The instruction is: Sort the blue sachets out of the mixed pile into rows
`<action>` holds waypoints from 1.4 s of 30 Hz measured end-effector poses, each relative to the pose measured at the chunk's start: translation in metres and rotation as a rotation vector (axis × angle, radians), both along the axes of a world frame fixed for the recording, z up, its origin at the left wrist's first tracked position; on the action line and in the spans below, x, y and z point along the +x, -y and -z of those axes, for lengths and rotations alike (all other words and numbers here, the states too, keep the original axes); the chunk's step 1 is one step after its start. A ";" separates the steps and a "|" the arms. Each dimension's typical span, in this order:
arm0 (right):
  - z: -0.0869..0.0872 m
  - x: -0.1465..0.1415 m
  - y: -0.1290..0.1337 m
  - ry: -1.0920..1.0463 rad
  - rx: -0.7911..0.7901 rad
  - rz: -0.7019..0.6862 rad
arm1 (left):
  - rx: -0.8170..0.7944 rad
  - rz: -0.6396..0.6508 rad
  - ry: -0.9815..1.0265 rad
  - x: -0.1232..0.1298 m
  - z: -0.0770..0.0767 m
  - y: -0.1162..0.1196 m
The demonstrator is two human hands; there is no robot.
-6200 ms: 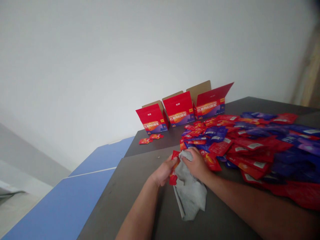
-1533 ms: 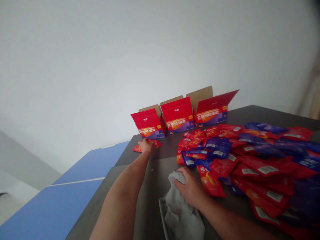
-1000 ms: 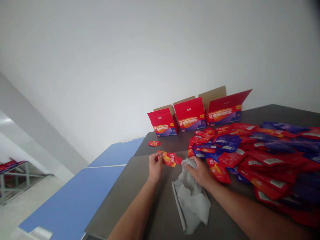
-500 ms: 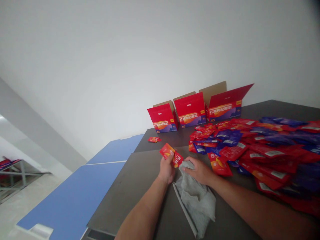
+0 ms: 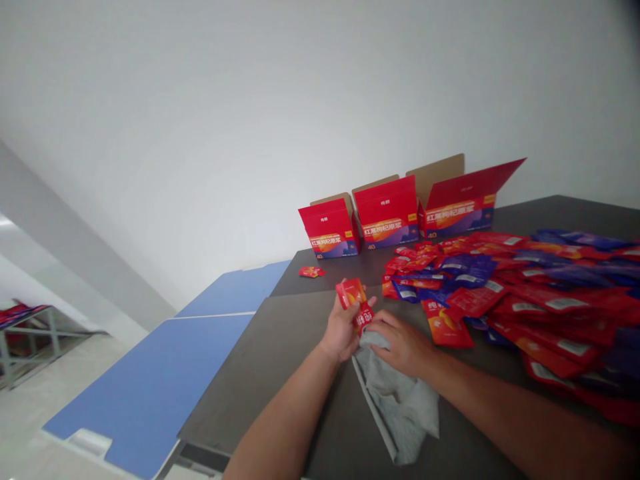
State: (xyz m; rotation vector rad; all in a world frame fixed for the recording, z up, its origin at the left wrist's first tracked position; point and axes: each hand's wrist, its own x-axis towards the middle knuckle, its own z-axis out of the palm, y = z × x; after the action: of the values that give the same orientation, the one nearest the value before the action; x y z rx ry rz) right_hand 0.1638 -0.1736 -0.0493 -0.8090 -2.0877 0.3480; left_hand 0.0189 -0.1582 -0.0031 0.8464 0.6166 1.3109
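My left hand point(image 5: 343, 330) grips a red and orange sachet point(image 5: 351, 292), its thumb lying across the front. Close beside it, my right hand point(image 5: 403, 343) is closed on a grey cloth point(image 5: 393, 397), with the fingers at the sachet's lower end. The cloth hangs down over the dark table point(image 5: 270, 353). To the right of my hands, a large pile of red and purple sachets point(image 5: 560, 300) spreads over the table. One small red sachet point(image 5: 312, 272) lies alone beyond my left hand.
At the back stand a left carton point(image 5: 330, 230), a middle carton point(image 5: 387, 213) and a right carton point(image 5: 457, 210), flaps raised. A white wall rises behind them. Blue table panels point(image 5: 150, 380) adjoin on the left. A metal rack point(image 5: 35, 340) stands at far left.
The sachet in my left hand has turned more upright, and the hand has opened out toward its back. My right hand, with the cloth, has come closer to it. The view has shifted slightly.
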 end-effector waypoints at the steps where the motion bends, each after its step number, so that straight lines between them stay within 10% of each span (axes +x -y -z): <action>1: 0.000 0.000 0.000 -0.003 0.005 0.018 | 0.018 0.014 -0.015 0.003 -0.001 0.003; 11: 0.002 0.001 -0.007 -0.147 0.020 0.164 | 0.174 0.109 -0.471 -0.007 0.012 0.009; 28: -0.001 0.011 -0.030 -0.493 -0.070 0.579 | -0.202 0.392 -0.263 -0.023 -0.002 0.009; 37: -0.006 -0.005 0.010 -0.047 0.094 -0.009 | -0.391 0.417 -0.036 -0.007 0.008 0.001; 42: -0.008 -0.003 0.006 -0.194 0.068 0.156 | -0.433 0.463 -0.166 0.007 0.006 0.016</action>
State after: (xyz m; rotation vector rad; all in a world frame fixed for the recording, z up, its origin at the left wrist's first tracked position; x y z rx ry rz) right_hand 0.1603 -0.1798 -0.0413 -0.8569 -1.8339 0.2586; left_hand 0.0263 -0.1742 -0.0093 0.6867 0.7476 0.6585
